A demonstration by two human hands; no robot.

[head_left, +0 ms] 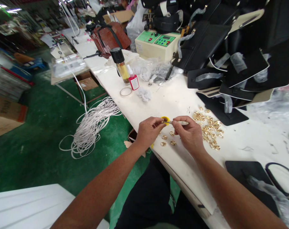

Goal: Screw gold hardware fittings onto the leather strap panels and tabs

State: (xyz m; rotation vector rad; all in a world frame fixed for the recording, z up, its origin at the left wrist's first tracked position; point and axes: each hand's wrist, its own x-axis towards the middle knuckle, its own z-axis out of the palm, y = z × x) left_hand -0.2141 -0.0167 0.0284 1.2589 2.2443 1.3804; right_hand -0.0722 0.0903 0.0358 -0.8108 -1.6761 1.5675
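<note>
Cord [91,122] is lying coiled on the floor [44,162]; a brown bag [118,36] is resting behind a flask [121,66].

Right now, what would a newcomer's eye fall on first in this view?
Probably the heap of shiny gold-coloured metal pieces on the white table, just right of the right hand, which holds a pale pen-like tool. Next might come the big pile of black goods at the upper right, then the tangle of white cord on the green floor, left of the table.
</note>
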